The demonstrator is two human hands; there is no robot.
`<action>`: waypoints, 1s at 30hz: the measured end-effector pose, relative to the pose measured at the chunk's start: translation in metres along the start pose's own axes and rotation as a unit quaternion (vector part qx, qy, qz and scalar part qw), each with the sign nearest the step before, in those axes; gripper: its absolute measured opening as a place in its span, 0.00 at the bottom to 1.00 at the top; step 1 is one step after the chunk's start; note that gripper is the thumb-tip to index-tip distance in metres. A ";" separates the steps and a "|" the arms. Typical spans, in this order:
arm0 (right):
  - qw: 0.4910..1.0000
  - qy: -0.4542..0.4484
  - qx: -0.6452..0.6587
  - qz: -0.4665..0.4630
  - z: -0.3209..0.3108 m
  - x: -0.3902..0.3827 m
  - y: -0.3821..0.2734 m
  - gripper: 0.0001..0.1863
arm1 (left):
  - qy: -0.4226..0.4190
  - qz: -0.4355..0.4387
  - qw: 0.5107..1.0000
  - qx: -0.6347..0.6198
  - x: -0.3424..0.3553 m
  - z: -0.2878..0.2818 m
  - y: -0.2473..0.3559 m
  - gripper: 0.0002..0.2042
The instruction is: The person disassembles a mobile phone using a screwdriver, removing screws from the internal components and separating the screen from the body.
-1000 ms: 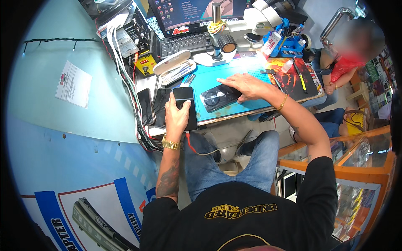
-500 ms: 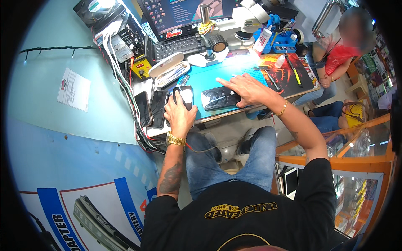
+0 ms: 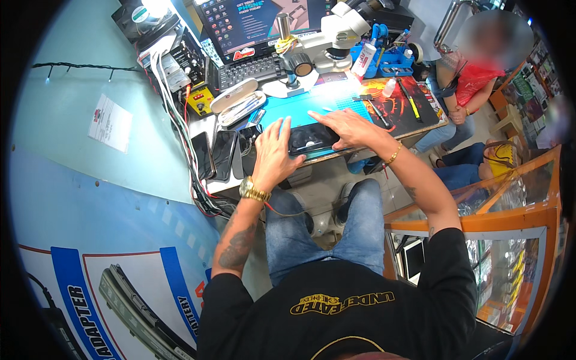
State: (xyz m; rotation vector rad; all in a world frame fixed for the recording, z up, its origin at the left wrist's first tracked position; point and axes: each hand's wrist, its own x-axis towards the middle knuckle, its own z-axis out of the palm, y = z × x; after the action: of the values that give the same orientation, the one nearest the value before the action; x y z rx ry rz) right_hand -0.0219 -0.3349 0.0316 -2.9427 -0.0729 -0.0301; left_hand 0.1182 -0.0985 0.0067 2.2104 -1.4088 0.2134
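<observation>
A dark smartphone [image 3: 311,139] lies on the blue work mat [image 3: 282,108] near the bench's front edge, light glinting off its glossy face. At its left end is my left hand [image 3: 275,155], open, fingers stretched forward and thumb reaching to the phone's near corner. My right hand [image 3: 353,129] rests at the right end with fingers extended, its index pointing left past the far edge and its thumb by the near edge. Whether either hand presses on the phone cannot be told. Two more dark phones [image 3: 224,155] [image 3: 203,153] lie to the left.
Behind the mat stand a microscope [image 3: 294,63], a keyboard [image 3: 249,73] and a monitor [image 3: 264,24]. An open case of tools [image 3: 239,102] sits at left beside bundled cables [image 3: 174,117]. A screwdriver [image 3: 379,113] lies at right. Another person [image 3: 474,84] sits beyond the bench.
My left hand has left the phone it was touching at the left and moved right to the dark phone on the mat. My right hand stays by that phone.
</observation>
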 end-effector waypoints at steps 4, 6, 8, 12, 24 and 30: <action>0.997 0.075 -0.019 0.005 0.006 -0.016 0.004 0.62 | -0.081 0.102 0.991 -0.035 0.032 0.002 -0.004 0.54; 0.977 0.098 0.133 0.138 0.005 -0.034 0.001 0.62 | -0.169 0.101 0.978 -0.075 0.042 0.003 -0.007 0.56; 0.961 0.105 0.163 0.196 0.004 -0.046 -0.003 0.57 | -0.165 0.116 0.977 -0.061 0.048 0.006 -0.009 0.57; 0.888 0.149 0.342 0.270 0.029 -0.065 -0.008 0.50 | -0.205 0.110 0.971 -0.064 0.053 0.010 -0.009 0.56; 0.853 0.248 0.376 0.264 0.052 -0.060 -0.033 0.46 | -0.191 0.098 0.976 -0.046 0.050 -0.001 0.003 0.53; 0.847 0.248 0.389 0.265 0.059 -0.060 -0.038 0.47 | -0.202 0.088 0.975 -0.033 0.043 0.003 0.004 0.52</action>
State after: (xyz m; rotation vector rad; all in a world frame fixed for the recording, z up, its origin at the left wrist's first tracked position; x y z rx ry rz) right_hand -0.0823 -0.2888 -0.0205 -1.9718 0.6429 -0.5370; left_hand 0.1338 -0.1361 0.0227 2.1533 -1.7991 -0.2365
